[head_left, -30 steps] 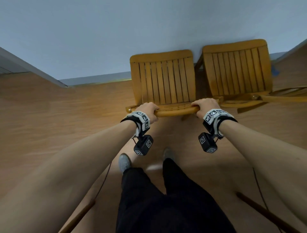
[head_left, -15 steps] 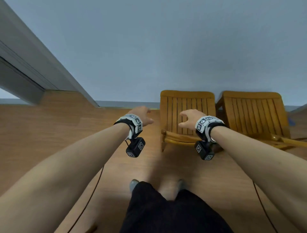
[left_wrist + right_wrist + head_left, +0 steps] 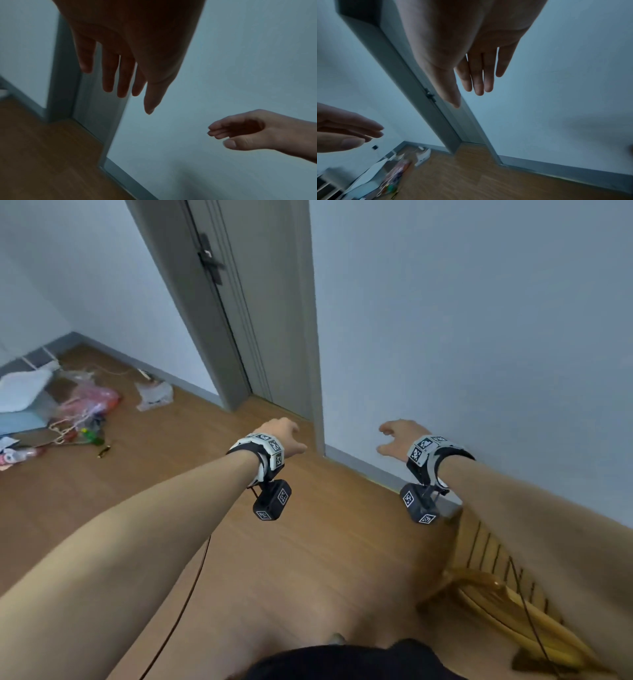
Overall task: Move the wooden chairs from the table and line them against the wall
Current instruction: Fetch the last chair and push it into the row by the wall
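One wooden slatted chair [image 3: 496, 587] shows at the lower right of the head view, standing against the pale wall [image 3: 479, 337], partly hidden by my right forearm. My left hand [image 3: 286, 436] hangs in the air above the floor, fingers straight and relaxed, holding nothing. My right hand [image 3: 397, 436] is raised beside it near the wall, fingers loose and empty, well clear of the chair. In the left wrist view the left fingers [image 3: 109, 75] point down; the right hand [image 3: 240, 132] shows beside them. The right wrist view shows the right fingers [image 3: 479, 75] spread and empty.
A grey door [image 3: 239, 313] with a dark handle [image 3: 209, 258] stands ahead in its frame. Plastic bags and clutter [image 3: 78, 405] lie on the wooden floor [image 3: 291, 559] at the left. A grey skirting board [image 3: 370, 467] runs along the wall. A thin cable [image 3: 191, 587] hangs from my left arm.
Both hands let go of the chair's front edge and rose empty. My view swung left, so the two chairs slid to the right and the door and clutter came in.
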A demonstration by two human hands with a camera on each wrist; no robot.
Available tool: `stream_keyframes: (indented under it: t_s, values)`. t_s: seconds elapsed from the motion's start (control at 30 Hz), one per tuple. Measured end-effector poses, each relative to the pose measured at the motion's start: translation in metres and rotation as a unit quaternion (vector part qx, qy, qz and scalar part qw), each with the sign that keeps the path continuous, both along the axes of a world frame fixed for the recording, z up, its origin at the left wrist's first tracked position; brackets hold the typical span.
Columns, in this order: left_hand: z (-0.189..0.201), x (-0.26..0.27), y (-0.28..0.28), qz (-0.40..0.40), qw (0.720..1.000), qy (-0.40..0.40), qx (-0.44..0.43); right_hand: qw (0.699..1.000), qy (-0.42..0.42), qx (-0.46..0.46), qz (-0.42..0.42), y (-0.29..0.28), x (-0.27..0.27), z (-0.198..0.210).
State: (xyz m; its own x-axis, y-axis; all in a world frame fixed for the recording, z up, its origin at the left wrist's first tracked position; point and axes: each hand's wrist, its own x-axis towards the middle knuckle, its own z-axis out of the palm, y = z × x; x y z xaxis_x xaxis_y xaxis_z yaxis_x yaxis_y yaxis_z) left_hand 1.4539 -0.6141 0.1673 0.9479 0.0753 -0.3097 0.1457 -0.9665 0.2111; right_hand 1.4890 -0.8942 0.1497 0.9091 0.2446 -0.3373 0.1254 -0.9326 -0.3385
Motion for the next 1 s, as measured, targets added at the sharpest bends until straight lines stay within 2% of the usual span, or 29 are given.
stream_keyframes:
  t_s: [0.23,0.5,0.63,0.7,0.73,0.8,0.9,1.0]
  values:
    - [0.017,-0.045,0.192,0.175,0.984,-0.011,-0.010,0.991,-0.022,-0.023,0.133,0.191,0.037,0.023]
    - [0.005,-0.118,0.375,0.357,0.934,0.007,0.004,0.954,-0.034,-0.057,0.293,0.413,0.056,0.003]
    - [-0.002,-0.149,0.460,0.441,0.897,0.010,-0.007,0.924,-0.027,-0.063,0.376,0.536,0.060,-0.010]
    - [-0.001,-0.170,0.513,0.491,0.871,0.011,-0.007,0.903,-0.030,-0.076,0.421,0.617,0.060,-0.015]
    - [0.000,-0.174,0.522,0.496,0.868,0.005,-0.010,0.897,-0.029,-0.083,0.432,0.631,0.059,-0.013]
    - [0.006,-0.195,0.563,0.525,0.851,-0.004,-0.008,0.878,-0.029,-0.088,0.470,0.698,0.050,-0.014]
    - [0.009,-0.239,0.617,0.582,0.813,-0.012,-0.006,0.838,-0.042,-0.090,0.536,0.799,0.014,-0.011]
    - [0.001,-0.303,0.662,0.638,0.770,-0.010,-0.013,0.793,-0.035,-0.089,0.602,0.892,-0.050,-0.013]
